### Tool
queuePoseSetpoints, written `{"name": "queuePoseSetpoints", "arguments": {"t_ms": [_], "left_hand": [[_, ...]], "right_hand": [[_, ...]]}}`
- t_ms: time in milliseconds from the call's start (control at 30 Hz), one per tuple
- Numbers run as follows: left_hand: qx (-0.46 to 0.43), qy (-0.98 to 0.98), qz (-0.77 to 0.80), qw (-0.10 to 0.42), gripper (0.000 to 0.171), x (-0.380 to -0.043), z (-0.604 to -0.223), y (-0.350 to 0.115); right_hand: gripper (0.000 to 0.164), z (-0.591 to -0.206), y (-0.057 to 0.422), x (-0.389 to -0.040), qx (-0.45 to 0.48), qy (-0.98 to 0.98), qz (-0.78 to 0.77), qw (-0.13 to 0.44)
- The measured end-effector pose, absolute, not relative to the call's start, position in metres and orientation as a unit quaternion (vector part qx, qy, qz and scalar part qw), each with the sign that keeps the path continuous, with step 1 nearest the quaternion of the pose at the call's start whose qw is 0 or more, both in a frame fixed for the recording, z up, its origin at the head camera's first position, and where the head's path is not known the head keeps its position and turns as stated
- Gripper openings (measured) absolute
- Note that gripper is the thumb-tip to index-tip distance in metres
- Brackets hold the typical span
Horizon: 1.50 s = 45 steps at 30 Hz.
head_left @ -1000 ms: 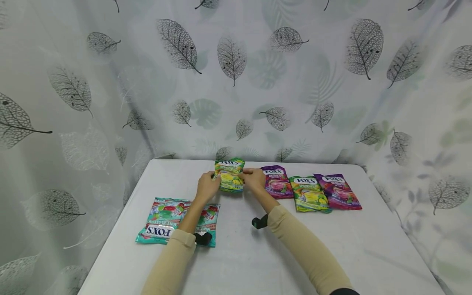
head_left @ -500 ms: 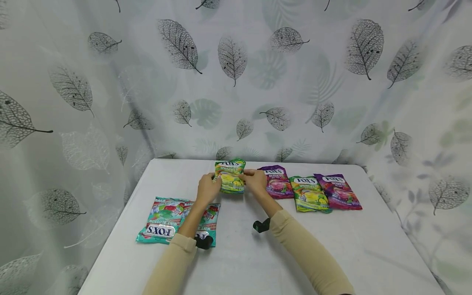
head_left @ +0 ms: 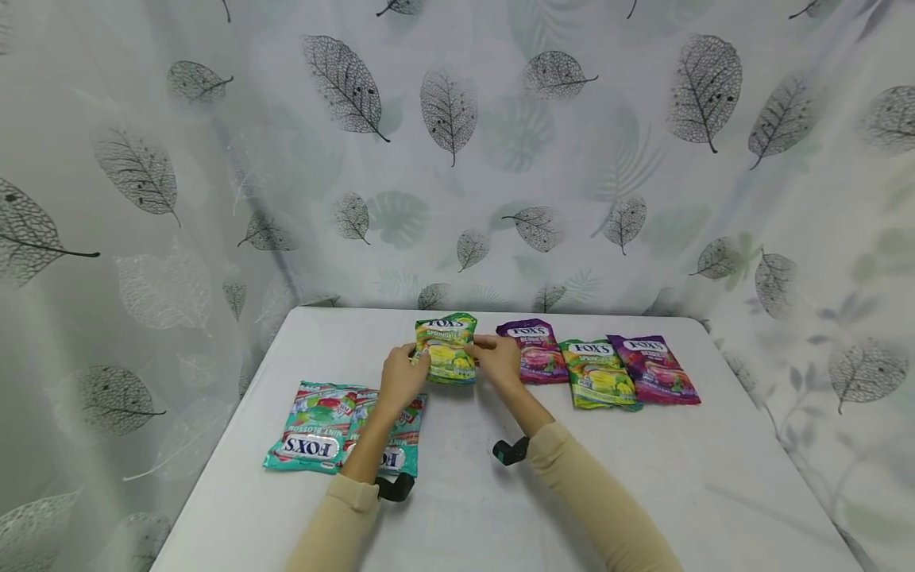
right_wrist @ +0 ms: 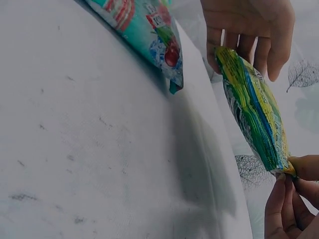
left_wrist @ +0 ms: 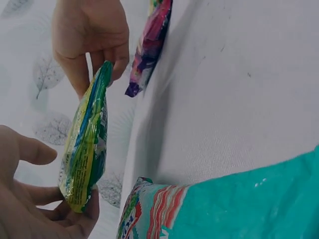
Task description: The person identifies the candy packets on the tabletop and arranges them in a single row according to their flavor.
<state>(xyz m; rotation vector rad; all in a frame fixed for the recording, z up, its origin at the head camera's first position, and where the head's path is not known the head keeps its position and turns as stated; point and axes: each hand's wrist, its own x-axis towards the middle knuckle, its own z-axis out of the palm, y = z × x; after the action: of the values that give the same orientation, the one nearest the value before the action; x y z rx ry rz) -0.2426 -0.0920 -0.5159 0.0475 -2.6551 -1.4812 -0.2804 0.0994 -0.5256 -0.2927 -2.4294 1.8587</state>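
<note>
A green and yellow Fox's candy bag [head_left: 446,349] is held up between both hands over the far part of the table. My left hand [head_left: 403,377] holds its left side, fingers behind it, thumb towards the front. The right hand [head_left: 498,361] pinches the opposite side; in the right wrist view, its thumb and fingers [right_wrist: 304,167] close on a corner of the bag [right_wrist: 254,112]. Seen edge-on in the left wrist view, the bag [left_wrist: 87,144] is clear of the tabletop. Two teal mint candy bags [head_left: 314,429] lie beneath and beside the left forearm.
Right of the hands, a purple berries bag [head_left: 536,353], a green and yellow bag [head_left: 599,373] and another purple bag [head_left: 654,369] lie in a row on the white table [head_left: 572,477]. A leaf-patterned curtain [head_left: 457,199] hangs behind the table's far edge.
Both hands have drawn the green and yellow candy bag slightly towards the person, so it sits a little lower in the head view. The bags on the table have stayed put.
</note>
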Motion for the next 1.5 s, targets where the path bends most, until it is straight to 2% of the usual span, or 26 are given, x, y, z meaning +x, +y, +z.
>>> {"name": "queuePoseSetpoints", "arguments": {"t_ms": [800, 1500], "left_hand": [[-0.001, -0.873, -0.484, 0.053, 0.054, -0.224, -0.512, -0.088], [-0.001, -0.865, -0.499, 0.056, 0.055, -0.208, -0.524, -0.082]], "right_hand": [[0.029, -0.533, 0.107, -0.258, -0.097, -0.770, 0.630, 0.038], [0.029, -0.543, 0.115, -0.235, -0.100, -0.757, 0.644, 0.031]]}}
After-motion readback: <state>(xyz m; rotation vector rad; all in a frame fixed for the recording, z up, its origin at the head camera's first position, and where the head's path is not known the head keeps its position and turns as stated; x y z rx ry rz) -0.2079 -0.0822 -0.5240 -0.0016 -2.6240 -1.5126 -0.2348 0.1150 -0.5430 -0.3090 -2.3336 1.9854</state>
